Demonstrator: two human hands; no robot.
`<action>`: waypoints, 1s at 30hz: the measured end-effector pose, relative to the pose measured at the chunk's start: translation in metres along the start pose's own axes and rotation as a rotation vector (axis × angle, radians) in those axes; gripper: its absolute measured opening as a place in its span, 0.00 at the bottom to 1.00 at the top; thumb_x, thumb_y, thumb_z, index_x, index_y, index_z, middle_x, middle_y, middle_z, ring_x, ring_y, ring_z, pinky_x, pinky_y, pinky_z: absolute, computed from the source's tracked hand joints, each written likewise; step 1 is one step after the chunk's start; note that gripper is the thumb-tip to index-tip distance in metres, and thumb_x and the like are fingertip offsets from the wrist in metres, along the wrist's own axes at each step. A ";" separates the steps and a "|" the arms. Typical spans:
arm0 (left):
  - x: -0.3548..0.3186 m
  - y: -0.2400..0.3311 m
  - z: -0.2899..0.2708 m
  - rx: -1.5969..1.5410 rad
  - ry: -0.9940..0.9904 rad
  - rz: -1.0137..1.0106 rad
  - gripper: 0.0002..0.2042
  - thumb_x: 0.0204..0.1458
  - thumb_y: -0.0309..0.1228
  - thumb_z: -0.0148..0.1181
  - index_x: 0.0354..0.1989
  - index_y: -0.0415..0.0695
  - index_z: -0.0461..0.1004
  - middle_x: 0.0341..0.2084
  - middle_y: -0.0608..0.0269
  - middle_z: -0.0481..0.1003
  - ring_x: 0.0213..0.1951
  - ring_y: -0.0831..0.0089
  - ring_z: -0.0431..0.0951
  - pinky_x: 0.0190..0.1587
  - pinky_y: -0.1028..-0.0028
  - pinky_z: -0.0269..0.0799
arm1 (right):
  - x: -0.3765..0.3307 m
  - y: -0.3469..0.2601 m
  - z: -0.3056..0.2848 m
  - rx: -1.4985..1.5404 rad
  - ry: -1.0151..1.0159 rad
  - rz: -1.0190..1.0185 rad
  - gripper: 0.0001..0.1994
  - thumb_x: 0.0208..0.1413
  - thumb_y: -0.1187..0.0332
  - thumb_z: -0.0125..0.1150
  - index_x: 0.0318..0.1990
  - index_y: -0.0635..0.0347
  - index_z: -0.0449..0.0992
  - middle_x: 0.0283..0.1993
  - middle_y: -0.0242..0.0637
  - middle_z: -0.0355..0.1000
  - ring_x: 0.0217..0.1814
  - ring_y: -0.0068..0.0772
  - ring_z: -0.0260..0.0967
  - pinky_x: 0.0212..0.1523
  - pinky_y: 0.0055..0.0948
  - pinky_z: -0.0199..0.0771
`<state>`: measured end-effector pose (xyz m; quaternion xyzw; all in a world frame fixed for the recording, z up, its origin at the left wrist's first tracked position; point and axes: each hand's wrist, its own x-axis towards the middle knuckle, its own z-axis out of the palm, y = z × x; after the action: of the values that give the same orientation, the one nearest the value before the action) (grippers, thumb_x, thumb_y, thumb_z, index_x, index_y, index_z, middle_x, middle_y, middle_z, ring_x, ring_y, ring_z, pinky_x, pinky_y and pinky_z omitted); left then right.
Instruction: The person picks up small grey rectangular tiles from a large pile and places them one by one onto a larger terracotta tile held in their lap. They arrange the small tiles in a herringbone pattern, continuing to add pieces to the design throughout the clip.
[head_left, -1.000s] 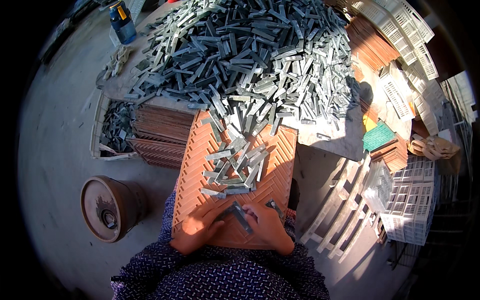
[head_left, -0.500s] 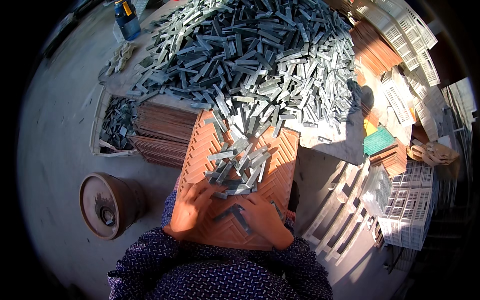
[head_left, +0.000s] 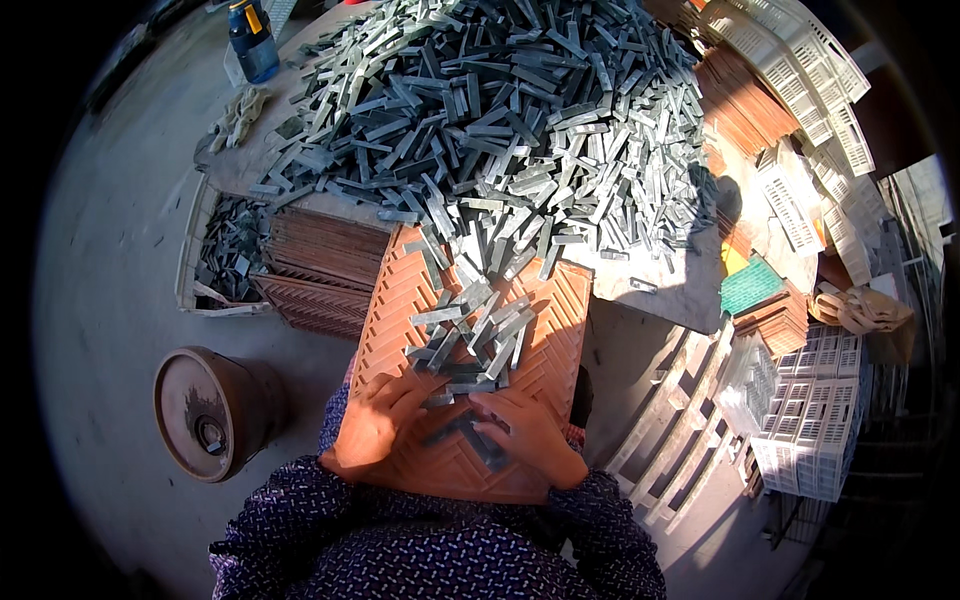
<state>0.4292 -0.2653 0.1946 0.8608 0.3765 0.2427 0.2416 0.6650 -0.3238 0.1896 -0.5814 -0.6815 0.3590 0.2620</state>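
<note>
An orange-brown tray (head_left: 570, 310) with herringbone grooves lies in front of my body. A loose heap of grey stone strips (head_left: 480, 325) covers its middle. Nearer me, a few dark strips (head_left: 483, 452) sit flat in the grooves, partly under my right hand. My left hand (head_left: 380, 422) rests over the tray's left side, its bent fingertips closed at a short grey strip (head_left: 440, 400) beside the heap. Thumb and fingers apart, my right hand (head_left: 528, 432) hovers at the heap's near edge; nothing shows between them.
A large pile of stone strips (head_left: 470, 110) covers the table (head_left: 665, 290) beyond the tray. Stacked brown trays (head_left: 325, 245) and a crate of scraps (head_left: 190, 270) stand left, above a brown bucket (head_left: 185, 410). At right are a pallet (head_left: 665, 430) and white crates (head_left: 810, 420).
My right hand has drawn up off the flat strips to the heap's near edge, its fingers curling. My left hand has shifted slightly down and left.
</note>
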 end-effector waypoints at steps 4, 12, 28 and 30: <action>-0.010 -0.003 0.007 0.033 -0.037 0.004 0.15 0.42 0.26 0.64 0.42 0.44 0.75 0.38 0.59 0.75 0.39 0.59 0.74 0.40 0.64 0.73 | 0.014 0.004 -0.008 -0.200 0.279 -0.112 0.16 0.45 0.73 0.66 0.44 0.61 0.73 0.40 0.41 0.71 0.40 0.43 0.71 0.39 0.36 0.71; -0.012 -0.002 0.008 -0.033 -0.021 -0.072 0.14 0.42 0.26 0.65 0.41 0.44 0.76 0.38 0.58 0.75 0.40 0.57 0.74 0.42 0.64 0.72 | 0.021 -0.007 -0.018 -0.211 -0.050 -0.041 0.17 0.43 0.70 0.68 0.42 0.60 0.72 0.41 0.41 0.69 0.42 0.44 0.69 0.41 0.36 0.70; -0.010 0.001 0.016 -0.055 -0.037 -0.035 0.13 0.44 0.28 0.63 0.41 0.43 0.75 0.37 0.58 0.74 0.40 0.57 0.74 0.40 0.63 0.72 | 0.001 0.011 -0.028 -0.211 0.034 -0.132 0.16 0.44 0.70 0.67 0.43 0.57 0.74 0.41 0.39 0.68 0.40 0.44 0.69 0.38 0.36 0.71; -0.010 0.005 0.019 -0.051 -0.077 -0.027 0.14 0.45 0.29 0.63 0.42 0.43 0.74 0.38 0.58 0.73 0.41 0.57 0.74 0.41 0.63 0.72 | 0.009 0.014 -0.022 -0.261 0.152 -0.149 0.16 0.45 0.70 0.66 0.44 0.57 0.74 0.42 0.40 0.68 0.39 0.46 0.70 0.36 0.37 0.71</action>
<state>0.4375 -0.2805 0.1804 0.8579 0.3724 0.2157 0.2808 0.6887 -0.3096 0.1906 -0.5838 -0.7418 0.2018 0.2611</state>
